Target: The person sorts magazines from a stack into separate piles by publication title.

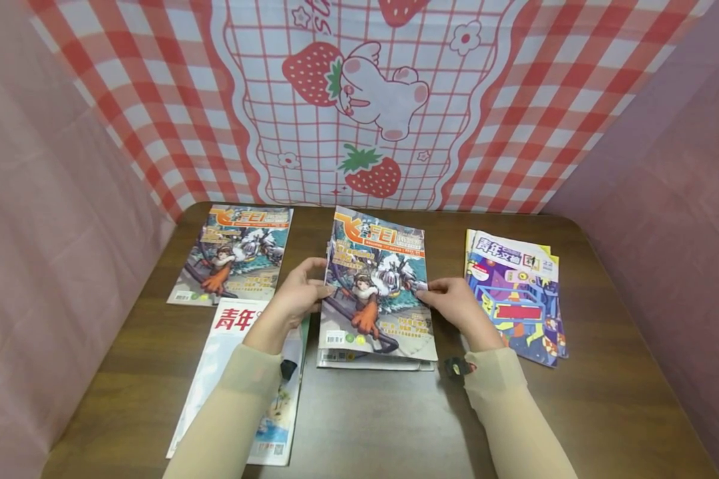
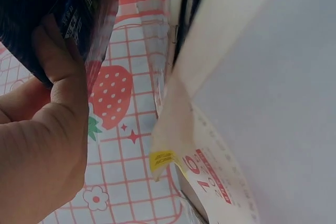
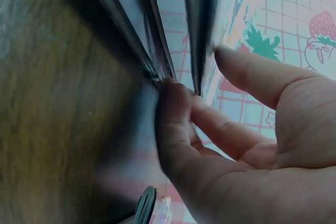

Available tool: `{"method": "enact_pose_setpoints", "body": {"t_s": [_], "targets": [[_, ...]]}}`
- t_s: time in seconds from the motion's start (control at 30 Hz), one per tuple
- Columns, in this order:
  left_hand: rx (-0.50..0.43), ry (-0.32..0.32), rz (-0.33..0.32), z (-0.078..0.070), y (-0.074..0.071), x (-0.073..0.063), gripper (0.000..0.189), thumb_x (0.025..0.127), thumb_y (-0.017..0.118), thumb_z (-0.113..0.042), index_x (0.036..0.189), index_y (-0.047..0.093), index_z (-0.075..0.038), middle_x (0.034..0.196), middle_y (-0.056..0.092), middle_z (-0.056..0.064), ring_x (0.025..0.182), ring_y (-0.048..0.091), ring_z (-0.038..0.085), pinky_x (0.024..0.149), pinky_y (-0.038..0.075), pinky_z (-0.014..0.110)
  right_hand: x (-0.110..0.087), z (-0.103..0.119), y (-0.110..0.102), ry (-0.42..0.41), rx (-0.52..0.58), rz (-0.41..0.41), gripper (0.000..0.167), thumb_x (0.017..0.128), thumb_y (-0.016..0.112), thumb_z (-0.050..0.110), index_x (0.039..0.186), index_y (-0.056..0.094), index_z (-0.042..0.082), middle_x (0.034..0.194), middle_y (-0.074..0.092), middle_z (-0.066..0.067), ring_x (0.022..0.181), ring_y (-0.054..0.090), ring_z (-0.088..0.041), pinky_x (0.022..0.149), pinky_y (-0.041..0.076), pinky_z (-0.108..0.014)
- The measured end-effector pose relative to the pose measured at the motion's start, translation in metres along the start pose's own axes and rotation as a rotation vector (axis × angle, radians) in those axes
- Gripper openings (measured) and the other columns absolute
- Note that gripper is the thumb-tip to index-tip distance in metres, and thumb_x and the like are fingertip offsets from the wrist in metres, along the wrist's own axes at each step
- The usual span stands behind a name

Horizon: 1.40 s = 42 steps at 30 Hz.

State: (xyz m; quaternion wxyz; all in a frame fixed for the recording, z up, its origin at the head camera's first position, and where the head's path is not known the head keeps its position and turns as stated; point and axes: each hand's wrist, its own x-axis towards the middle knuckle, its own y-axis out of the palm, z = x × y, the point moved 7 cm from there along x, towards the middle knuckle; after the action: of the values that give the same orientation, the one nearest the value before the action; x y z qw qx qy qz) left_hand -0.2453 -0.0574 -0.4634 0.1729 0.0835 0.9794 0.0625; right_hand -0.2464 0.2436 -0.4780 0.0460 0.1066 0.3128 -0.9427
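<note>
A magazine (image 1: 389, 313) with an orange FEI title lies over other magazines (image 1: 368, 362) in the middle of the table, partly raised off them. At its left edge my left hand (image 1: 293, 297) holds it, thumb toward the cover and fingers behind. My right hand (image 1: 460, 305) pinches the right edge. In the right wrist view, several magazine edges (image 3: 197, 35) stand slightly apart by the right hand's fingertips (image 3: 176, 95). The left wrist view has the left hand (image 2: 55, 108) against a dark magazine cover (image 2: 31, 19).
Another FEI magazine (image 1: 245, 266) lies at the back left of the wooden table (image 1: 126, 379). A white-covered magazine (image 1: 206, 392) with red characters is partly under the left forearm. Purple-covered magazines (image 1: 515, 306) are stacked at the right. A strawberry-patterned cloth (image 1: 389, 100) hangs behind.
</note>
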Motion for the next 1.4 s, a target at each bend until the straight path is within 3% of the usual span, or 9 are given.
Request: {"method": "enact_pose_setpoints", "body": {"t_s": [0.1,0.33,0.57,0.8,1.0,1.3,1.4], "targets": [[-0.019,0.007,0.002,-0.002,0.000,-0.001,0.057,0.092,0.056,0.019,0.142,0.044,-0.003,0.099,0.069,0.023,0.072,0.069,0.022,0.066,0.060,0.035,0.000,0.002,-0.002,-0.020,0.052,-0.021,0.045,0.095,0.073,0.026,0.124,0.066,-0.008,0.117,0.068,-0.023,0.107,0.062,-0.035,0.092,0.051,-0.048],[-0.046,0.020,-0.028,-0.006,-0.006,0.000,0.057,0.092,0.055,0.018,0.144,0.044,-0.004,0.104,0.069,0.025,0.073,0.069,0.022,0.066,0.059,0.033,-0.001,0.007,-0.002,-0.039,0.251,0.029,0.055,0.095,0.073,0.016,0.140,0.053,-0.008,0.119,0.064,-0.022,0.110,0.061,-0.032,0.095,0.051,-0.042],[-0.062,0.035,-0.041,-0.008,-0.012,0.002,0.058,0.093,0.054,0.019,0.146,0.043,-0.001,0.103,0.069,0.023,0.070,0.068,0.019,0.062,0.058,0.029,0.001,0.012,-0.004,-0.084,0.435,0.042,0.055,0.093,0.074,0.008,0.140,0.052,-0.009,0.115,0.065,-0.021,0.096,0.065,-0.017,0.086,0.054,-0.026],[-0.055,0.041,-0.046,-0.012,-0.017,0.003,0.055,0.094,0.054,0.017,0.146,0.042,0.004,0.102,0.069,0.023,0.069,0.066,0.017,0.059,0.055,0.025,0.003,0.013,-0.001,-0.057,0.529,0.051,0.055,0.091,0.076,0.003,0.138,0.053,-0.012,0.112,0.067,-0.019,0.091,0.067,-0.015,0.081,0.057,-0.027],[-0.024,0.038,-0.054,-0.014,-0.020,0.002,0.054,0.094,0.055,0.016,0.146,0.043,0.004,0.110,0.067,0.027,0.070,0.067,0.017,0.060,0.056,0.026,0.003,0.017,-0.001,-0.028,0.475,0.036,0.053,0.090,0.078,0.007,0.135,0.056,-0.011,0.115,0.067,-0.022,0.092,0.066,-0.015,0.081,0.057,-0.027],[0.057,0.034,-0.059,-0.016,-0.028,-0.002,0.055,0.096,0.057,0.012,0.148,0.041,0.004,0.123,0.061,0.030,0.068,0.066,0.013,0.052,0.049,0.019,0.001,0.026,0.001,-0.068,0.375,0.010,0.054,0.090,0.078,0.011,0.136,0.058,-0.007,0.120,0.064,-0.024,0.101,0.063,-0.022,0.084,0.055,-0.027],[0.064,0.035,-0.055,-0.018,-0.032,-0.003,0.056,0.096,0.057,0.011,0.149,0.039,0.005,0.124,0.060,0.032,0.070,0.066,0.014,0.055,0.053,0.020,0.001,0.031,0.004,-0.083,0.376,0.008,0.054,0.089,0.079,0.010,0.137,0.058,-0.007,0.121,0.063,-0.024,0.106,0.061,-0.026,0.084,0.055,-0.027]]}}
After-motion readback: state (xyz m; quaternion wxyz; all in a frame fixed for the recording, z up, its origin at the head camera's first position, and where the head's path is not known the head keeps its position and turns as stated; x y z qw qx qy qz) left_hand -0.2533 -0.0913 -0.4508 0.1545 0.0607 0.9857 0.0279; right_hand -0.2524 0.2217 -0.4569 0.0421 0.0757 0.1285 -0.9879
